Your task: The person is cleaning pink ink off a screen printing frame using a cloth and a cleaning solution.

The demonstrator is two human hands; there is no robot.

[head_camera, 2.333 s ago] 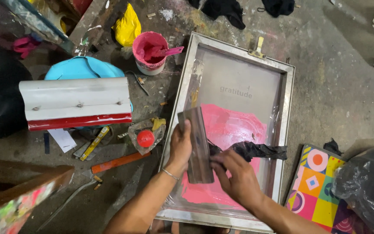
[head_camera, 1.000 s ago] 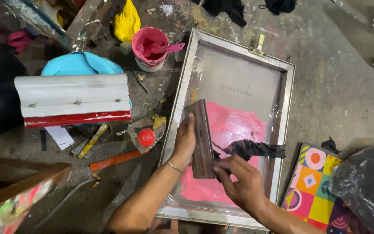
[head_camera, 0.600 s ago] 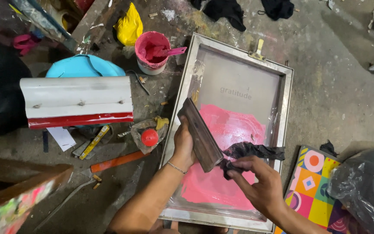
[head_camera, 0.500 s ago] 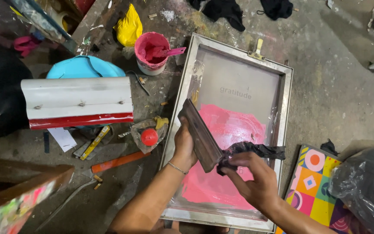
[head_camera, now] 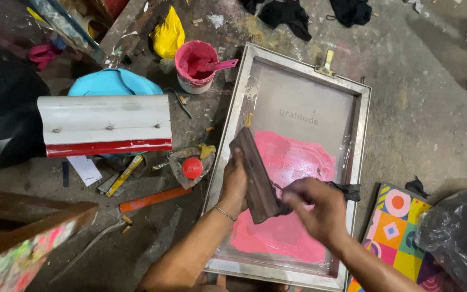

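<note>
My left hand [head_camera: 234,181] grips a dark wooden squeegee [head_camera: 252,174] by its left edge and holds it tilted over a metal-framed printing screen [head_camera: 235,120]. Pink ink [head_camera: 290,162] is spread over the lower half of the screen's mesh. My right hand [head_camera: 315,206] is closed on a black rag [head_camera: 342,190] and presses it against the lower right end of the squeegee; this hand is blurred with motion.
A pink ink tub [head_camera: 195,66] with a pink spatula stands past the screen's top left corner. A large white-and-red squeegee [head_camera: 105,125] lies to the left over a blue lid [head_camera: 113,84]. A red-capped bottle [head_camera: 192,167], scattered tools, a patterned board [head_camera: 395,230] and black bags surround the screen.
My right hand with the rag has slid left along the squeegee toward its lower end. The squeegee has tipped more upright in my left hand.
</note>
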